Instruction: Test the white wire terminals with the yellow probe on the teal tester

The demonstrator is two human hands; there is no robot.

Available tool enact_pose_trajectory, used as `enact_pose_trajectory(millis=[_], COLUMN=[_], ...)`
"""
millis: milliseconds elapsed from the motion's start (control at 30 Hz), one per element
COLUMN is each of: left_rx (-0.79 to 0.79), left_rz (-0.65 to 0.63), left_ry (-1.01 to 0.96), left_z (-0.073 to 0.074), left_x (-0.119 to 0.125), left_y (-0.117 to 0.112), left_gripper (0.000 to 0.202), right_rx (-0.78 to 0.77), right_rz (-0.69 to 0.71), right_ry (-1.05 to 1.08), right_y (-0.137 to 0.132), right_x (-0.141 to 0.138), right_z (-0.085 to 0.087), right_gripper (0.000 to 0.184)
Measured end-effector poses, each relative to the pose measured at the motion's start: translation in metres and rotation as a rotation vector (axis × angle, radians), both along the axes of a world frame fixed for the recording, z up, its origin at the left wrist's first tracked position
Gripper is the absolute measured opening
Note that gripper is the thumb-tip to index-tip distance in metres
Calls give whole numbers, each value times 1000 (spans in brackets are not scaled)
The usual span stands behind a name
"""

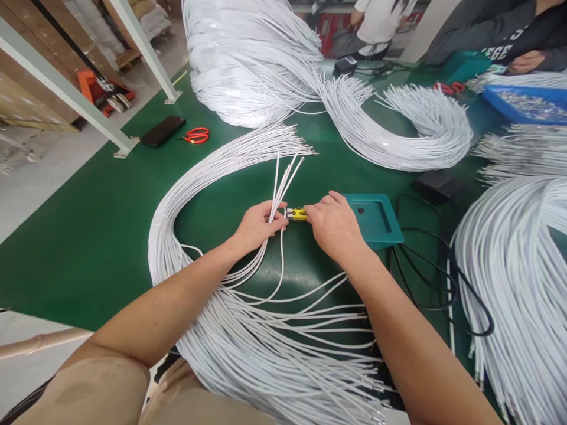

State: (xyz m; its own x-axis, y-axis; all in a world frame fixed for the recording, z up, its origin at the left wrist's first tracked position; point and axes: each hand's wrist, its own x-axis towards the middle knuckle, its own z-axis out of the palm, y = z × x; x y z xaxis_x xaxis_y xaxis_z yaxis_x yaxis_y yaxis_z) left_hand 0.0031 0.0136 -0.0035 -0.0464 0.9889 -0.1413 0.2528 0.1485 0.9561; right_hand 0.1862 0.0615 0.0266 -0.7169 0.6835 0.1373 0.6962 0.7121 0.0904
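Note:
My left hand (259,225) is closed around several white cables (280,183), whose ends stick up past the thumb and forefinger. One of these cables runs by the fingertips and loops down toward the table. In my right hand (335,223) is a small yellow hand tool (299,213) with metal jaws pointing left; its exact kind I cannot make out. The jaws meet the cable at my left fingertips. Below my forearms a large bundle of white cables (266,348) fans out to the right, and part of it curves up along the left to ends behind my hands.
Beside my right hand lies a teal tray (394,221) with black cords (420,277) near it. Red-handled scissors (197,136) and a black phone (163,130) rest at the back left. More cable bundles (509,260) and a blue bin (529,106) are at right. Co-workers stand beyond.

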Motion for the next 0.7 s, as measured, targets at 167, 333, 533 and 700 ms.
enact_pose_trajectory(millis=[167, 333, 533, 700], left_rx=[8, 33, 130, 151], left_rz=[19, 16, -28, -21], left_ry=[7, -76, -126, -112], left_z=[-2, 0, 5, 8], left_x=[-1, -1, 2, 5], left_y=[1, -1, -5, -8], left_gripper=[44, 47, 47, 48], right_rx=[-14, -34, -207, -312], right_rz=[-16, -41, -102, -186], right_ry=[5, 241, 681, 755], right_y=[0, -5, -10, -13], right_x=[0, -2, -11, -15], right_z=[-1, 0, 6, 7], right_gripper=[22, 23, 18, 15])
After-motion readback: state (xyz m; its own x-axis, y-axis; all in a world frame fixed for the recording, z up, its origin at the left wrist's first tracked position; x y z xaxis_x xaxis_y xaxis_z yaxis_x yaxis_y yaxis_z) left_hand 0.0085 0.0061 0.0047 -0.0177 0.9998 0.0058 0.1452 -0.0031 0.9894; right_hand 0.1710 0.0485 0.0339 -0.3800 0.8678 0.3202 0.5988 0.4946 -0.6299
